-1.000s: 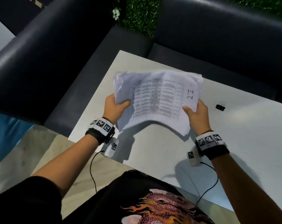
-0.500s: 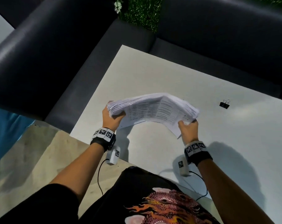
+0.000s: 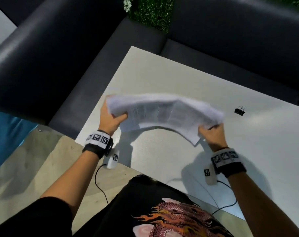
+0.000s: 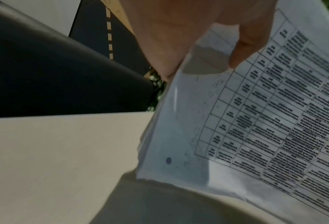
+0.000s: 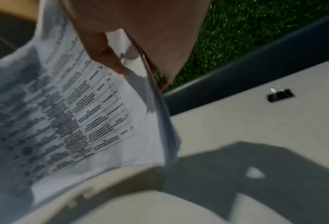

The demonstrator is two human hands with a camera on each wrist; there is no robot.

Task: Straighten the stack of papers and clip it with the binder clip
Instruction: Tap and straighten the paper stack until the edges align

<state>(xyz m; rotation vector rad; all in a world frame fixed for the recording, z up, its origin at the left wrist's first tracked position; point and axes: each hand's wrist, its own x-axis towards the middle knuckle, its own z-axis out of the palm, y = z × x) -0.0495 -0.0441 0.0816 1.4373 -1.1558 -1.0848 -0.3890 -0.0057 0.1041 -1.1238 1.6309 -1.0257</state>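
Fingers (image 4: pixel 249 37) on table-printed papers (image 4: pixel 255 121)

I see the stack of papers (image 3: pixel 164 115) raised over the table (image 3: pixel 162 74) near its left edge. My left hand (image 3: pixel 111 119) takes its left end, my right hand (image 3: pixel 212 135) its right. The binder clip (image 3: pixel 239 110) lies on the table, right of the papers.

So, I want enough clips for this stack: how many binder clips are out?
1: a black binder clip lies on the white table, right of the paper stack. Others may be out of view.
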